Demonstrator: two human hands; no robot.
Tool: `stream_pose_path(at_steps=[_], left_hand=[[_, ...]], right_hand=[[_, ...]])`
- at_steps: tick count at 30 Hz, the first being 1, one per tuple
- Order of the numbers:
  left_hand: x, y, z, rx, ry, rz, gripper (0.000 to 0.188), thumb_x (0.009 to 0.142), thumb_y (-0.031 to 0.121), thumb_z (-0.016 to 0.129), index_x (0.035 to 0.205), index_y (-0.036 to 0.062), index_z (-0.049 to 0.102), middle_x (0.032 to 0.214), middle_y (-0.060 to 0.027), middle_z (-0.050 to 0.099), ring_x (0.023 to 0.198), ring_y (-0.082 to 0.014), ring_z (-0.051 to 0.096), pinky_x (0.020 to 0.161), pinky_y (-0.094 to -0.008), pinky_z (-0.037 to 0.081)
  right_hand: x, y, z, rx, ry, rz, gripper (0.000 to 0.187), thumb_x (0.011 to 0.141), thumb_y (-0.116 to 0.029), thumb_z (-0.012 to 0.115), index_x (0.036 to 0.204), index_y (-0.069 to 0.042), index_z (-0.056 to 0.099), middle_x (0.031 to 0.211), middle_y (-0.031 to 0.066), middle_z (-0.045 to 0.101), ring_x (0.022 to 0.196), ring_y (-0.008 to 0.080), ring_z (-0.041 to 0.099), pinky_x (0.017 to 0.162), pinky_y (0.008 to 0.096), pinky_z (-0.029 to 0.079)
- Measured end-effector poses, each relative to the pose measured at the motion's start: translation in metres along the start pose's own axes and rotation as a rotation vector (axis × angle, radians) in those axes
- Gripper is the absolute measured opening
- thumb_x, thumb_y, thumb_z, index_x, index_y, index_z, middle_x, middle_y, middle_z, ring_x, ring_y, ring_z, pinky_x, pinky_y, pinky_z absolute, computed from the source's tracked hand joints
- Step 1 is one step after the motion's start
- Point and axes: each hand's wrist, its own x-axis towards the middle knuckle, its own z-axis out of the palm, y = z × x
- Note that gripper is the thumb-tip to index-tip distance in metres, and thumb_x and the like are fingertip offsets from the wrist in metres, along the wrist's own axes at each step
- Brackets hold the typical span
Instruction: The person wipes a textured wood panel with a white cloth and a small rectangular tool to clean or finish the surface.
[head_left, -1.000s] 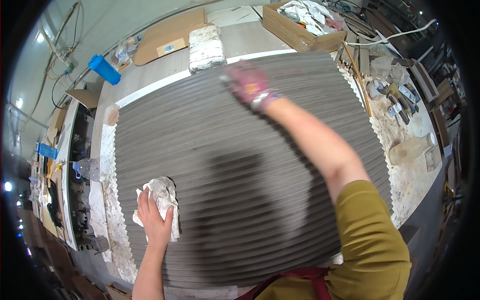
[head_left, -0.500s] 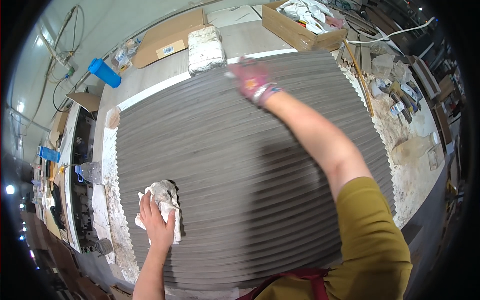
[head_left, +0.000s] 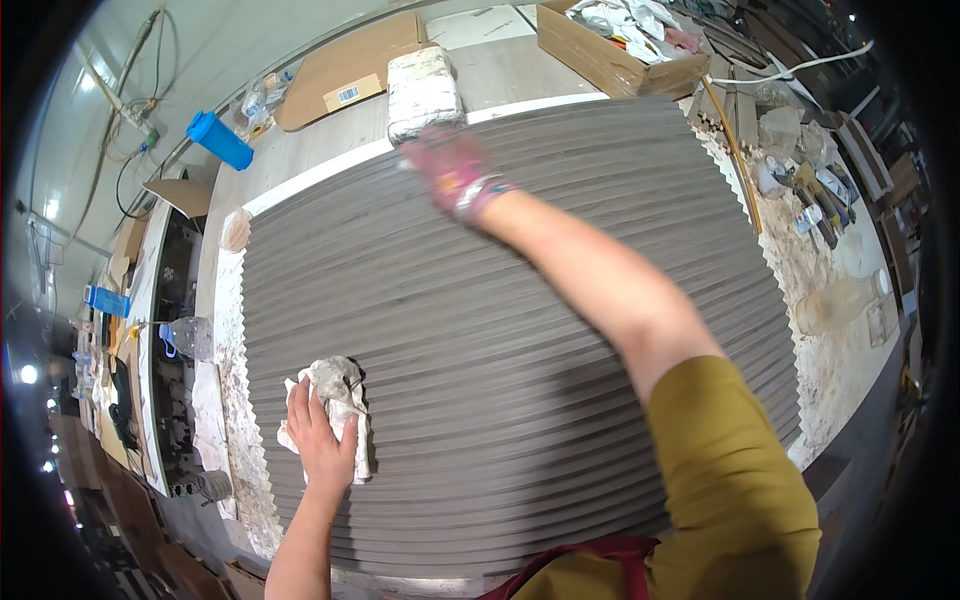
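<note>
A wide grey-brown ribbed panel (head_left: 480, 330) of long parallel strips lies in front of me. My left hand (head_left: 325, 445) rests on a crumpled white rag (head_left: 350, 385) near the panel's left front, its fingers stretched out over the cloth and the thumb apart. My right hand (head_left: 445, 175), in a pink and purple patterned glove, reaches over the panel's far edge. Motion smears its fingers; a small white bit shows at their tips, too blurred to name. Just beyond them lies a white, plastery-looking block (head_left: 425, 90).
Behind the panel are a flattened cardboard piece (head_left: 345, 75), a blue bottle (head_left: 220, 140) and a cardboard box (head_left: 620, 60) of crumpled white material. Along the right side lie a thin wooden stick (head_left: 735, 160), small tools and a cloudy bottle (head_left: 840, 302). A clear jug (head_left: 190, 338) stands left.
My right hand has swept left along the panel's far edge, up to the white block. My left hand stays on the rag. The whole view has shifted slightly.
</note>
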Motion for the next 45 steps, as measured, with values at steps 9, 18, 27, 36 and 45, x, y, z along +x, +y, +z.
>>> stream_pose_path(at_steps=[9, 18, 27, 36, 45], left_hand=[[-0.012, -0.008, -0.004, 0.002, 0.003, -0.038, 0.064, 0.082, 0.032, 0.061, 0.130, -0.0048, 0.042, 0.144, -0.0210, 0.034, 0.134, -0.0416, 0.028, 0.106, -0.0517, 0.022], [-0.005, -0.003, 0.000, 0.000, -0.011, -0.015, 0.064, 0.084, 0.036, 0.059, 0.129, -0.0060, 0.041, 0.144, -0.0215, 0.033, 0.134, -0.0418, 0.028, 0.105, -0.0524, 0.022], [-0.011, -0.010, 0.003, -0.041, 0.035, -0.029, 0.063, 0.083, 0.032, 0.063, 0.130, -0.0041, 0.042, 0.144, -0.0225, 0.033, 0.133, -0.0438, 0.028, 0.107, -0.0525, 0.022], [-0.017, -0.017, 0.001, 0.016, 0.065, -0.048, 0.054, 0.090, 0.036, 0.055, 0.131, 0.0030, 0.047, 0.142, -0.0156, 0.036, 0.133, -0.0366, 0.030, 0.104, -0.0516, 0.025], [-0.013, -0.015, 0.009, -0.060, 0.132, -0.016, 0.045, 0.092, 0.033, 0.054, 0.131, 0.0099, 0.048, 0.141, -0.0113, 0.039, 0.134, -0.0328, 0.032, 0.104, -0.0559, 0.027]], right_hand=[[-0.022, 0.018, -0.039, -0.482, 0.013, -0.021, 0.026, 0.087, -0.022, 0.053, 0.109, -0.012, 0.063, 0.125, 0.0179, 0.056, 0.113, 0.0341, 0.056, 0.089, 0.0470, 0.046], [-0.016, 0.036, -0.068, -0.446, -0.034, 0.047, 0.022, 0.082, -0.014, 0.058, 0.102, -0.011, 0.065, 0.117, 0.0169, 0.060, 0.111, 0.0323, 0.059, 0.089, 0.0412, 0.049], [-0.070, 0.144, -0.162, -0.268, 0.227, 0.184, 0.031, 0.085, -0.029, 0.064, 0.109, -0.009, 0.063, 0.105, 0.0181, 0.064, 0.099, 0.0348, 0.061, 0.083, 0.0429, 0.048], [-0.103, -0.036, -0.075, 0.724, -0.184, 0.152, 0.052, 0.084, -0.032, 0.066, 0.125, -0.001, 0.057, 0.117, 0.0108, 0.061, 0.106, 0.0180, 0.057, 0.091, 0.0289, 0.043], [-0.094, -0.221, 0.020, 0.738, -0.471, 0.062, 0.053, 0.084, -0.041, 0.065, 0.118, -0.001, 0.060, 0.096, 0.0072, 0.065, 0.082, 0.0125, 0.057, 0.074, 0.0282, 0.046]])
